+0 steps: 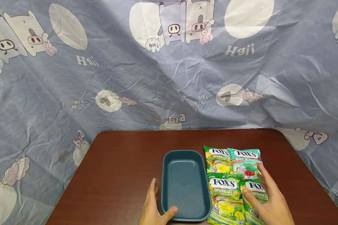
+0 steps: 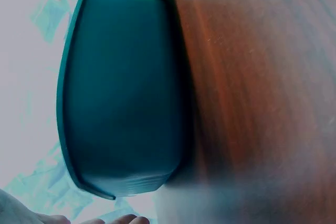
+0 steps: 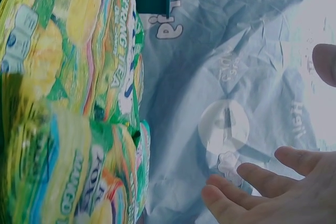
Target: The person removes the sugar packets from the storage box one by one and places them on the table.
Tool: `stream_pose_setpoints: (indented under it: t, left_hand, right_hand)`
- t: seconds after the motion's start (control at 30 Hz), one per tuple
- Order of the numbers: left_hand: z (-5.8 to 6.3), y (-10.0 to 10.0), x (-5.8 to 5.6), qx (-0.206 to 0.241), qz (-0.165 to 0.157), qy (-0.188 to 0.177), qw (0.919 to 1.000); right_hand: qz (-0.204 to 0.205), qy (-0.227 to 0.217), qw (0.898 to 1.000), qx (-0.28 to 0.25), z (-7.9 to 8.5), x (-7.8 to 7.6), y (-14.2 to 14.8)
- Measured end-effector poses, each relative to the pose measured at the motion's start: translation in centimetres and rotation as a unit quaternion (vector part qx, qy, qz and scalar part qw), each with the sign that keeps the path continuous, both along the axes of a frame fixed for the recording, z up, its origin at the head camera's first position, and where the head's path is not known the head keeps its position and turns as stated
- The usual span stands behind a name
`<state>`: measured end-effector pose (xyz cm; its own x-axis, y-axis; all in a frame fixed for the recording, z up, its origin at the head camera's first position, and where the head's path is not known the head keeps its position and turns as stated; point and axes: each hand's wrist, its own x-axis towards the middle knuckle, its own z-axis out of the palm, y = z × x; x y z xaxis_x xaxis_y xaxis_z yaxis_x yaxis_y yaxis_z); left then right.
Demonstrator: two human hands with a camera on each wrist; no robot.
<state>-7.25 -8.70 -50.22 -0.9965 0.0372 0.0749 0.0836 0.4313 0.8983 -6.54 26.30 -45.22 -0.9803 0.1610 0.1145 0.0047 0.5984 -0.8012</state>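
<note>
A dark teal rectangular plastic bin stands upright on the table with a bare floor inside. My left hand is beside its left wall near the front corner, thumb spread from the fingers, holding nothing. In the left wrist view the bin's side fills the middle. To the bin's right lie green Fox's Spring Tea candy bags and a mint-coloured Fox's Mint Blossom candy bag. Above the front-right Spring Tea bag, my right hand is spread and grips nothing; the right wrist view shows its fingers apart from the bags.
The brown wooden table extends left of the bin and along the back. A grey-blue cloth with cartoon pig prints hangs behind the table and at both sides.
</note>
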Motion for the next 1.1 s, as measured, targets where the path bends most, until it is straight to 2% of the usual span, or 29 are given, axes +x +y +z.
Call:
stream_pose_setpoints:
  t: [0.17, 0.37, 0.5, 0.7, 0.9, 1.0, 1.1]
  left_hand:
    - [0.8, -0.2, -0.1, 0.009, 0.007, 0.008, 0.9999]
    - [1.4, -1.0, -0.3, 0.01, -0.008, 0.062, 0.998]
    - [1.7, -1.4, -0.3, -0.014, -0.005, 0.095, 0.9954]
    - [2.5, -1.7, 0.0, -0.054, 0.001, 0.086, 0.9948]
    - [2.9, -1.9, 0.2, -0.067, -0.008, 0.079, 0.9945]
    - [2.8, -2.1, 0.0, -0.083, -0.017, 0.113, 0.9901]
    - [2.7, -2.2, -0.3, -0.107, -0.017, 0.154, 0.9821]
  right_hand:
    - [0.008, 0.024, 0.999, 0.022, 0.5, -0.4, -1.4]
    - [0.008, 0.002, 1.0, 0.029, 1.5, -1.1, -3.2]
    - [0.014, 0.017, 0.999, 0.048, 2.1, -1.4, -4.0]
    - [0.021, 0.031, 0.997, 0.072, 2.6, -1.6, -5.0]
    - [0.037, 0.063, 0.993, 0.089, 2.0, -2.0, -6.2]
    - [0.042, 0.08, 0.99, 0.106, 1.7, -2.2, -6.9]
    - [0.044, 0.1, 0.986, 0.125, 1.5, -2.3, -7.5]
